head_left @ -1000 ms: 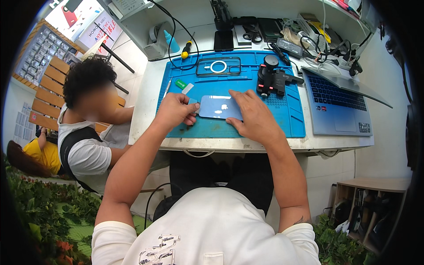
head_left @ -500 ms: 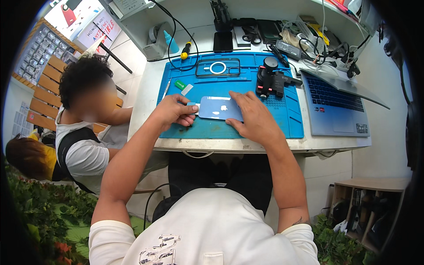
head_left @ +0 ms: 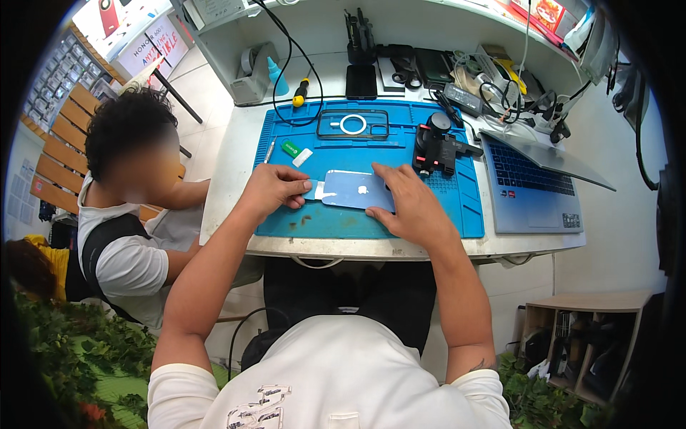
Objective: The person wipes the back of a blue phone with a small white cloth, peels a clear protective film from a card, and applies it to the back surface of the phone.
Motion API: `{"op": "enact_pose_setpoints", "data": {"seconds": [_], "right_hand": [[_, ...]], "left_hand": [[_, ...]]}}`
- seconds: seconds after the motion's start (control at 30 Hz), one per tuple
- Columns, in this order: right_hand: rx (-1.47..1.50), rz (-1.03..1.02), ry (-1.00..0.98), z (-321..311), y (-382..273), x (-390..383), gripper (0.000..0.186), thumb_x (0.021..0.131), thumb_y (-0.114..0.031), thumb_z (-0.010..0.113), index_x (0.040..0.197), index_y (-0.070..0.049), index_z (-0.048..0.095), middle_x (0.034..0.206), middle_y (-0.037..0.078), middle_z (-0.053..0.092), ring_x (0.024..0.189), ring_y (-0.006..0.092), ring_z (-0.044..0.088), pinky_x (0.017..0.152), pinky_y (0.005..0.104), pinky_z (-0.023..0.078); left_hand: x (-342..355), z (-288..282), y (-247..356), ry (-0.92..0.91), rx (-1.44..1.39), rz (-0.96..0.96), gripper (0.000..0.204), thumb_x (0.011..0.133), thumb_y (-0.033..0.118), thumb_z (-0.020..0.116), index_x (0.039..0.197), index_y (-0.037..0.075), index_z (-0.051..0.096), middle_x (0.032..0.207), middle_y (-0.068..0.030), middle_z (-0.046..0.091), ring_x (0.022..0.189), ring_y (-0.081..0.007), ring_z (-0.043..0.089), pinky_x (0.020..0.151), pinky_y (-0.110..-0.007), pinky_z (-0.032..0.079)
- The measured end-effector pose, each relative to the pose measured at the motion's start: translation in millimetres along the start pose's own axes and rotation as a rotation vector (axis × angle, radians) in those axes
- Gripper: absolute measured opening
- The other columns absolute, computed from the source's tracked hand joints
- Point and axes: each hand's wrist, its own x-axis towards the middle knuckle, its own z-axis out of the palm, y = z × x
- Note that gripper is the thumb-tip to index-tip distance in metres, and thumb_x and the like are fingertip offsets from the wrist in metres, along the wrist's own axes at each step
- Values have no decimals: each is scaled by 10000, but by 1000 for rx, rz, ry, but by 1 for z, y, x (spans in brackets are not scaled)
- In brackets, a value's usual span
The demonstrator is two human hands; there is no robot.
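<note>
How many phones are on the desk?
2: a blue phone face down on the mat between both hands, and a black one behind the mat. Clutter may hide others.

pale blue phone (head_left: pixel 355 191), blue mat (head_left: pixel 429 218), white desk (head_left: pixel 236 154)

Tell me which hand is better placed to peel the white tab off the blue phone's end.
Left. The left hand already has its fingertips at the white tab on the left end of the blue phone. The right hand lies flat along the phone's right edge, seemingly pinning it to the blue mat.
</note>
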Motion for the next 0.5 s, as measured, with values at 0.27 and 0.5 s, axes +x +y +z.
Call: {"op": "enact_pose_setpoints", "data": {"seconds": [0.27, 0.5], "right_hand": [[-28, 15, -13, -1, -4, 1, 807, 832, -188, 931, 1515, 58, 577, 1363, 205, 720, 1229, 375, 632, 1080, 472, 553], [-59, -15, -10, 1, -3, 2, 826, 852, -253, 933, 1539, 26, 569, 1344, 185, 716, 1157, 347, 642, 1014, 453, 575]], "left_hand": [[-4, 6, 4, 56, -62, 46, 262, 926, 100, 906, 1055, -96, 788, 871, -112, 789, 694, -128, 747, 630, -256, 636], [2, -1, 2, 16, -22, 59, 260, 920, 98, 908, 1055, -94, 796, 837, -114, 781, 669, -137, 744, 614, -263, 631]]}}
